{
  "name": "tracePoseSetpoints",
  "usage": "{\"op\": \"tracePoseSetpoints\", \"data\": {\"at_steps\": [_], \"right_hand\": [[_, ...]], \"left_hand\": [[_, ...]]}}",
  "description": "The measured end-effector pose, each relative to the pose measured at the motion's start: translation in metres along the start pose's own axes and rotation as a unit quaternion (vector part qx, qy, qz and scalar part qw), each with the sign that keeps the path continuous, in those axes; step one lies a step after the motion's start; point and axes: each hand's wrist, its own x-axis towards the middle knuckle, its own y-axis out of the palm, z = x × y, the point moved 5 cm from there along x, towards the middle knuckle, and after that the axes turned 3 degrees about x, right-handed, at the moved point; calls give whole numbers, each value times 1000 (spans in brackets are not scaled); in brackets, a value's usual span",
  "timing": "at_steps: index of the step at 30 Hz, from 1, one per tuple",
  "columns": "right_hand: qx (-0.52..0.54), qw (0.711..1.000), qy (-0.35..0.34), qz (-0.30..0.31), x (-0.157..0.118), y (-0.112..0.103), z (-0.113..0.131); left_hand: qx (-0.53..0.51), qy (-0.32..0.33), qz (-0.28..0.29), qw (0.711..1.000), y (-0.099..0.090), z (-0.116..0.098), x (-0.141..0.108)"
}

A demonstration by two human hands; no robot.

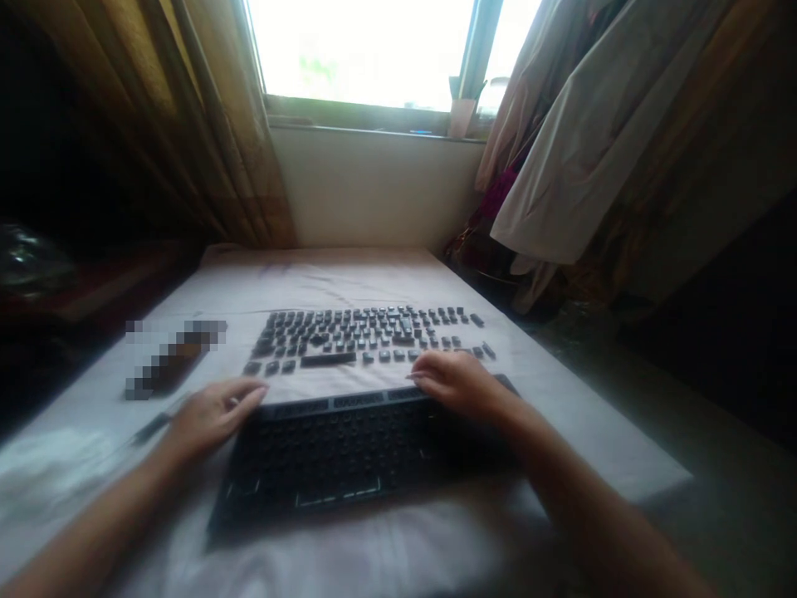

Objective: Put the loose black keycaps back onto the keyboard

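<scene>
A black keyboard [336, 453] without its keycaps lies in front of me, slightly tilted across the cloth. Beyond it, the loose black keycaps [336, 328] are spread in rows like a keyboard layout, with the long space bar [328, 360] at their near side. My left hand [215, 413] is by the keyboard's far left corner, thumb and fingertips drawn together; anything between them is too small to make out. Over the keyboard's far edge, my right hand [457, 382] has curled, pinched fingers close to the nearest keycaps. What it holds, if anything, is hidden.
A pale cloth [349, 278] covers the surface. Left of the keycaps lies a pixelated dark object [178, 357], with a slim dark item [153, 426] near my left wrist. Curtains [217, 124], a window [367, 50] and hanging clothes [573, 166] stand beyond.
</scene>
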Motion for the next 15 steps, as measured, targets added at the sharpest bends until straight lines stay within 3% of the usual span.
{"op": "tracePoseSetpoints", "data": {"at_steps": [2,4,5,6,8,11,13,15], "right_hand": [[9,1000,9,-15,-8,-11,-12],[72,990,63,-102,-20,-29,-38],[104,976,104,-159,-29,-37,-53],[130,955,151,-221,-39,-44,-69],[187,916,227,-271,-56,-45,-92],[257,892,298,-221,-67,-32,-101],[266,894,308,-186,-68,-25,-96],[265,894,306,-189,-66,-25,-90]], "left_hand": [[-12,8,12,1000,8,2,-5],[-31,15,11,999,14,8,-20],[-39,21,0,999,16,11,-29],[-40,25,33,998,23,13,-39],[-54,-7,-22,998,23,18,-57],[-71,-20,-13,997,29,9,-72],[-73,-35,-7,997,31,3,-73],[-55,-30,-18,998,30,3,-70]]}}
